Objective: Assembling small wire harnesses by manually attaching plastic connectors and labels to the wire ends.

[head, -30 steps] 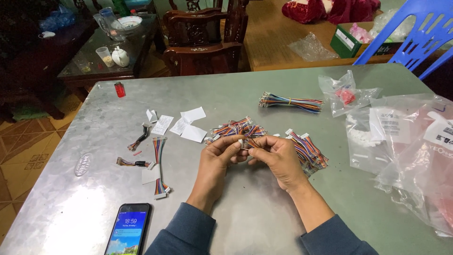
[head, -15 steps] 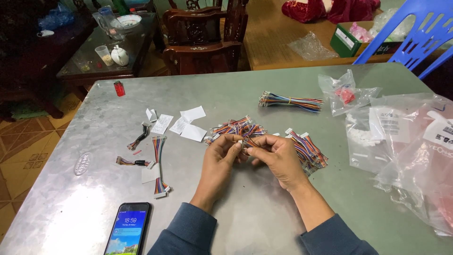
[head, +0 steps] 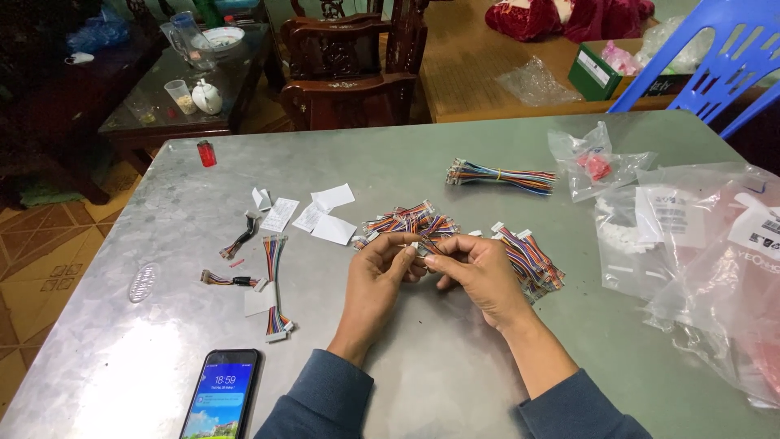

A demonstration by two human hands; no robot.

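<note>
Clear bags (head: 650, 236) w/ connectors, hands (head: 431, 272) pinching wires (head: 410, 221)

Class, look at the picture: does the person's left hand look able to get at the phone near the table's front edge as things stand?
Probably yes. The phone lies face up just left of the left forearm, and nothing lies between them on the table. But the left hand is pinching a small wire connector together with the right hand, so it would have to let go first.
</note>
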